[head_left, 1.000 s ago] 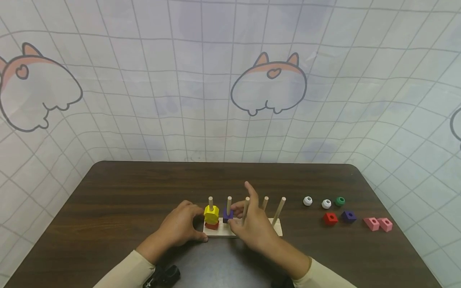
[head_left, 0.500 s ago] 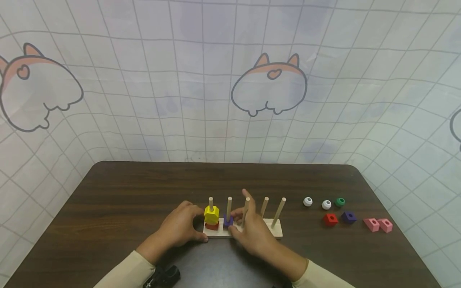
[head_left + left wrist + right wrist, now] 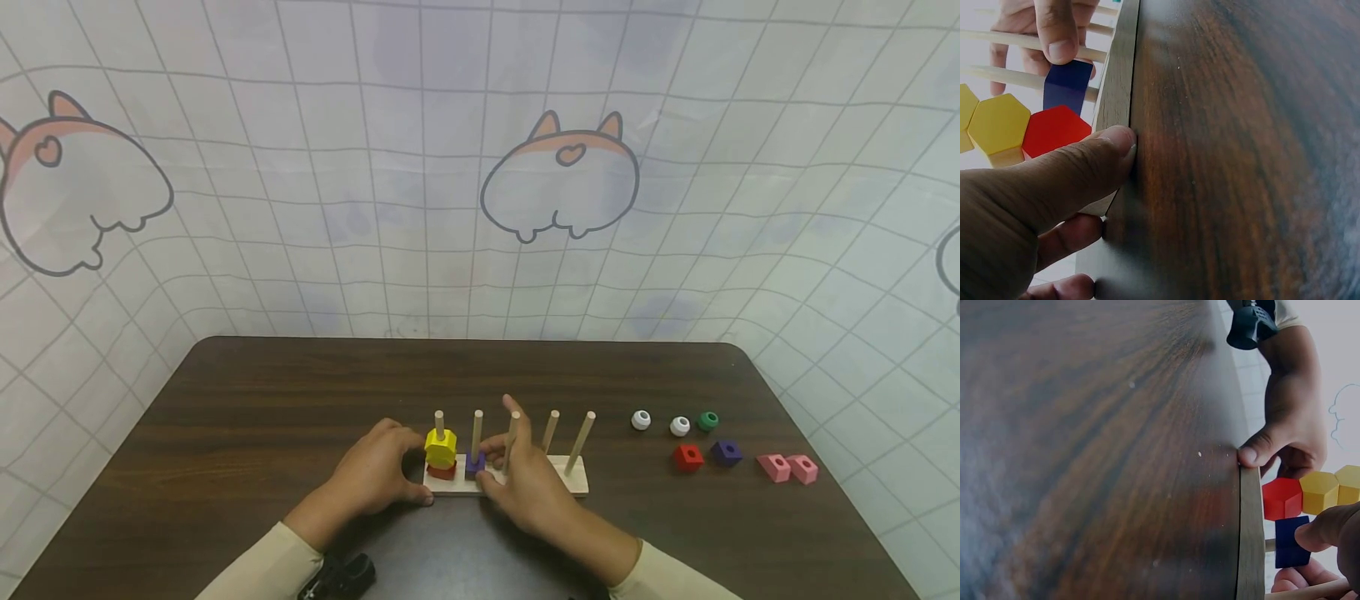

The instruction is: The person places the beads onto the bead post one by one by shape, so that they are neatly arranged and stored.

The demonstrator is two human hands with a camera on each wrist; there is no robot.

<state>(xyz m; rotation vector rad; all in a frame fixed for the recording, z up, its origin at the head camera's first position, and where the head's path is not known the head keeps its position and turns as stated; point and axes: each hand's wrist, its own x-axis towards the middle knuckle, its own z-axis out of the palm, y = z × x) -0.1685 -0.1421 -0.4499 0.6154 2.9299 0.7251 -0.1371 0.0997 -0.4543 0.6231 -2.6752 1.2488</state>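
Observation:
A pale wooden peg board (image 3: 454, 483) with several upright pegs stands on the dark table. My left hand (image 3: 378, 468) holds its left end, the thumb (image 3: 1113, 142) lying along the front edge. On the leftmost peg, yellow hexagonal blocks (image 3: 440, 447) sit above a red one (image 3: 442, 472). My right hand (image 3: 531, 487) pinches a dark blue block (image 3: 474, 464) threaded on the second peg, its thumb (image 3: 1313, 536) on the near face. In the right wrist view a short piece of peg shows between this block and the base. The other pegs bear no blocks.
Loose pieces lie to the right on the table (image 3: 285, 392): two white beads (image 3: 679, 426), a green bead (image 3: 708, 421), a red block (image 3: 687, 457), another blue block (image 3: 726, 452) and two pink blocks (image 3: 803, 468). A patterned cloth (image 3: 420, 208) hangs behind.
My right hand has lowered the blue block along the second peg, mostly between the first two frames. Since half a second ago hardly anything has moved. The left hand has stayed in place.

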